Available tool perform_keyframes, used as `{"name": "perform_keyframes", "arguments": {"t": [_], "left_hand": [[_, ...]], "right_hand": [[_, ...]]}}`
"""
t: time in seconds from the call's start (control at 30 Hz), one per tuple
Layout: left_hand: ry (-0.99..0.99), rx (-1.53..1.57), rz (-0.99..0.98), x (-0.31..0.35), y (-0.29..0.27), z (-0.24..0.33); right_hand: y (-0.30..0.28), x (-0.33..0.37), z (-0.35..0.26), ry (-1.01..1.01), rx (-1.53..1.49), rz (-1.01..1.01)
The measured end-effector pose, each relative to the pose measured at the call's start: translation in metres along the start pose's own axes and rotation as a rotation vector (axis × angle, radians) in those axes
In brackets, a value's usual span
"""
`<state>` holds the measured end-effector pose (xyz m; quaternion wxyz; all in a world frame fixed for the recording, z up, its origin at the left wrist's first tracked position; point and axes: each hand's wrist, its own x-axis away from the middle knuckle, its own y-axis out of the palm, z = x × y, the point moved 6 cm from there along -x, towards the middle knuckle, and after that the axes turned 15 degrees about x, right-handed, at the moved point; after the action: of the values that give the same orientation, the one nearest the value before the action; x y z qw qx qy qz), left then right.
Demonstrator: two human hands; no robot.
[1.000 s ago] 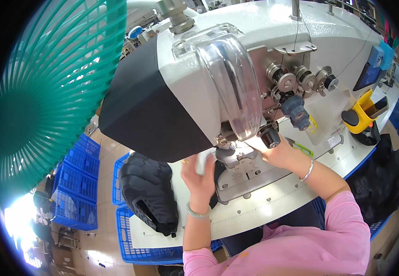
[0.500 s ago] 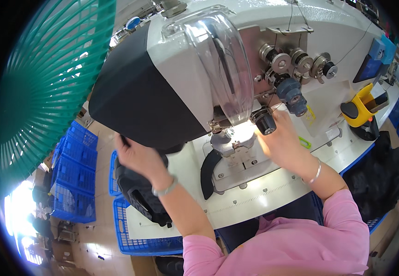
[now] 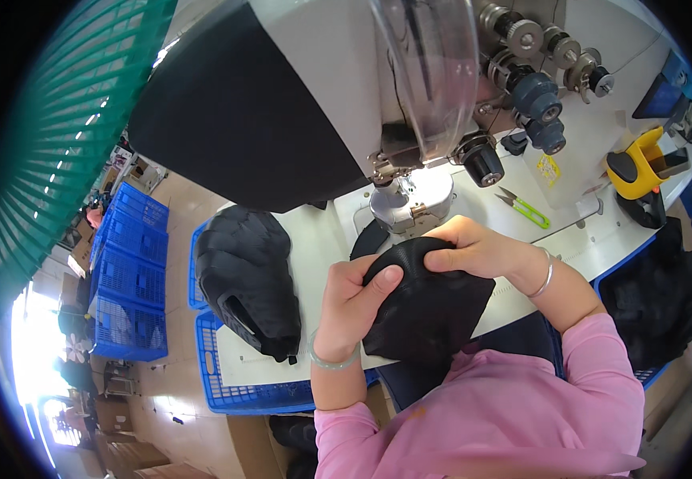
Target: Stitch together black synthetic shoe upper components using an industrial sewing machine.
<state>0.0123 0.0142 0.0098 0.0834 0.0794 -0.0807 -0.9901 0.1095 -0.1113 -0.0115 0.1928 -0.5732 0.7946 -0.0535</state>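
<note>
Both hands on one part. Left hand (image 3: 350, 303): grip closed on the left side of the top edge of a black fabric piece (image 3: 430, 311), thumb on the near face. Right hand (image 3: 477, 254): grip closed on the same edge further right, thumb also on the near face. Piece hangs down from the two grips, in front of the sewing head, over the front edge of the bench (image 3: 314, 243), lower end near the pink shirt (image 3: 513, 407).

Bench: white top, curved front edge in this lens. Machine's black end cover (image 3: 238, 112) and clear guard (image 3: 446, 80) overhang it; bright light on the metal work area (image 3: 414, 203) just behind the hands. Tension knobs (image 3: 525, 36) on the machine's right side. Green-handled snips (image 3: 531, 214) lie on the top right of the work area, blades pointing up-left. Yellow holder (image 3: 637, 168) further right. Left of the hands, a puffy black item (image 3: 246, 279) with a slot-like opening lies on the bench, apart from the held piece.

Room: blue basket (image 3: 238, 395) below the bench's left end; black goods (image 3: 653, 299) piled in another at right. Blue crates (image 3: 130, 279) stacked on the tiled floor (image 3: 166, 391), left. Green fan grille (image 3: 58, 152) fills upper left. Cardboard box (image 3: 246, 443) at the bottom. Strong glare lower left, detail washed out there.
</note>
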Motion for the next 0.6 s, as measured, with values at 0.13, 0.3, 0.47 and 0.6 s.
{"name": "perform_keyframes", "arguments": {"t": [0.13,0.3,0.47,0.6], "left_hand": [[0.059,0.188,-0.098,-0.003,-0.001,-0.018],[0.012,0.427,0.117,-0.002,0.006,-0.029],[-0.089,0.541,-0.035,-0.012,0.008,-0.043],[-0.137,0.584,-0.095,-0.015,0.012,-0.047]], "right_hand": [[0.002,0.01,0.005,0.047,-0.156,0.023],[0.004,0.014,0.016,0.028,-0.204,0.144],[0.001,0.017,0.008,0.11,-0.117,0.313],[0.001,0.018,0.017,0.138,-0.058,0.362]]}}
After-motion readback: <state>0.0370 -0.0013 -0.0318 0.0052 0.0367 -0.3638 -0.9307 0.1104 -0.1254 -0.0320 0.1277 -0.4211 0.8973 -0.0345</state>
